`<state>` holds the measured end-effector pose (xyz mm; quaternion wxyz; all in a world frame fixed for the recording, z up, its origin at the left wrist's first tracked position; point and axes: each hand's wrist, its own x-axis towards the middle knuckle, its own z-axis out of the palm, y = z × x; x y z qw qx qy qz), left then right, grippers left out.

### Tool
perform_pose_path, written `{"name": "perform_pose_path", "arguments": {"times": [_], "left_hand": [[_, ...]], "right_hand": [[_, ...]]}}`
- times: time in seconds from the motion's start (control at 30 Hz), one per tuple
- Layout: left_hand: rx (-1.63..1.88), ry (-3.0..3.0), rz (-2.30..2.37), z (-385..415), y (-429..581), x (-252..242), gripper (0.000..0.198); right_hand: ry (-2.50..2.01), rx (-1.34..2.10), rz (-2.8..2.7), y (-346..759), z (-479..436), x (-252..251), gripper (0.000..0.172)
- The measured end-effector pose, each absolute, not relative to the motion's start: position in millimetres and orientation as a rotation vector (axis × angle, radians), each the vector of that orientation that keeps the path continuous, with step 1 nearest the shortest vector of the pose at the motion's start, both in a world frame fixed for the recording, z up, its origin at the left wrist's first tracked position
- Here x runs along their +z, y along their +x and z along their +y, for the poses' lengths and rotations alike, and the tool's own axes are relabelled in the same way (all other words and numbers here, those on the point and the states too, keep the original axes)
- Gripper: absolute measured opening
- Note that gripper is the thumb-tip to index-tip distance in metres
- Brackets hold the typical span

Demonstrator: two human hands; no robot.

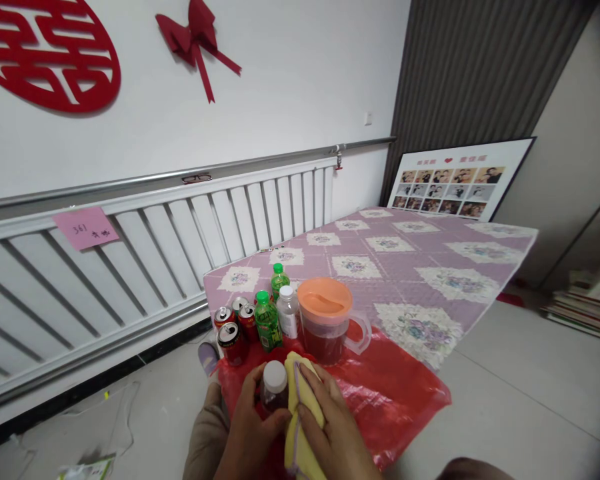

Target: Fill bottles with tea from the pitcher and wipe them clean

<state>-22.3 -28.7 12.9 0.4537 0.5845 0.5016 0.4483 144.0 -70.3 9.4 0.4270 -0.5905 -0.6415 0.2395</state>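
My left hand (253,423) is wrapped round a clear bottle with a white cap (275,377), upright near the front of the table. In my right hand (333,420) is a folded yellow cloth (300,440) with a purple edge, pressed against the bottle's right side. Just behind stands a clear pitcher (325,340) with an orange lid and dark liquid inside. Beside it are a white-capped bottle (287,310) and two green bottles (267,321). Several opened drink cans (231,343) stand at the left. The lower part of the held bottle is hidden by my fingers.
A red plastic sheet (400,393) lies over the near part of the table's flowered purple cloth (357,267). A white radiator (240,220) runs along the wall on the left. Behind the table leans a framed photo board (460,177); stacked books (580,317) lie at right.
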Motion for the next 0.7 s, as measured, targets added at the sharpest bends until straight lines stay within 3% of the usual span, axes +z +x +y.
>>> {"name": "perform_pose_path", "arguments": {"times": [0.27, 0.5, 0.7], "left_hand": [[1.101, 1.443, 1.266, -30.2, -20.1, 14.8, 0.065], [1.162, 1.443, 1.427, -32.0, -9.8, 17.8, 0.075], [1.052, 1.576, 1.257, -29.1, -25.4, 4.2, 0.072]], "right_hand": [[-1.705, 0.728, -1.651, 142.1, -66.1, -10.5, 0.057], [-1.682, 0.727, -1.663, 143.0, -66.7, -8.9, 0.057], [-1.632, 0.720, -1.586, 146.7, -68.7, -16.8, 0.055]]}}
